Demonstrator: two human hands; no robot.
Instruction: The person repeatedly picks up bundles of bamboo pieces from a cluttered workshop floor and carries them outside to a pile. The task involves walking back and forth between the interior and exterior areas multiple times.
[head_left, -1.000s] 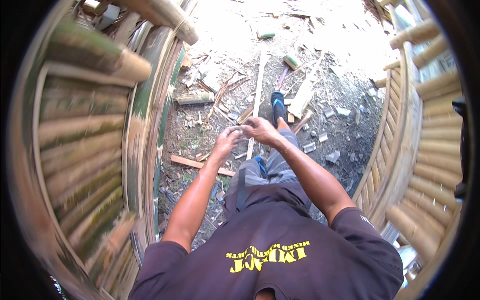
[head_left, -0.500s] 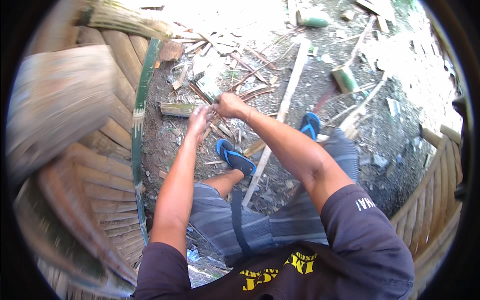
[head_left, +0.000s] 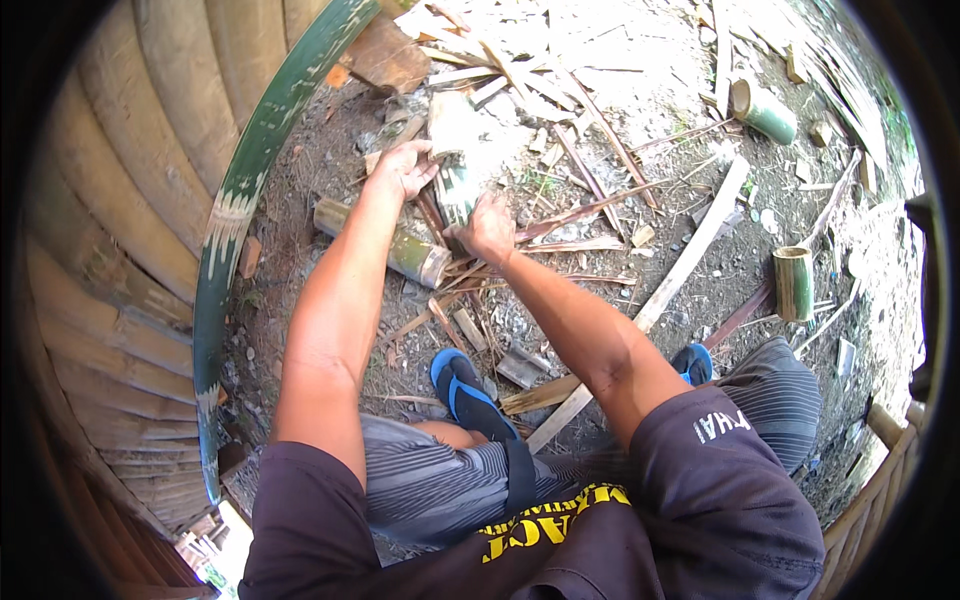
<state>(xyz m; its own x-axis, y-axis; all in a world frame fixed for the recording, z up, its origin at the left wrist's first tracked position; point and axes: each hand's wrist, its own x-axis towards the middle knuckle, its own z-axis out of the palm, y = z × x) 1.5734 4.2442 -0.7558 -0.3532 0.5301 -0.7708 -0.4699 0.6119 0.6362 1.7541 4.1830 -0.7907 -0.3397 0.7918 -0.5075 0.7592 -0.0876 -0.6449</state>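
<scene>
A short green-and-pale bamboo piece (head_left: 456,192) lies between my two hands on the littered ground. My left hand (head_left: 403,170) is at its far left edge, thumb and fingers bent against it. On its near right side is my right hand (head_left: 488,228), with fingers curled over it and the thumb at its near end. The palms and part of the grip are hidden. Just beyond is a pale, sunlit bamboo section (head_left: 452,122). Another cut bamboo tube (head_left: 418,257) lies below my left forearm, which partly covers it.
A bamboo-slat structure (head_left: 110,200) with a curved green bamboo strip (head_left: 222,235) stands at left. A long pale wooden strip (head_left: 690,250) crosses the ground. Green bamboo tubes (head_left: 795,285) lie at right, and a brown block (head_left: 378,55) sits far left among scattered splints.
My hands were close together; now they are apart, either side of the bamboo piece. The view has shifted, and the blurred board at the left has left it.
</scene>
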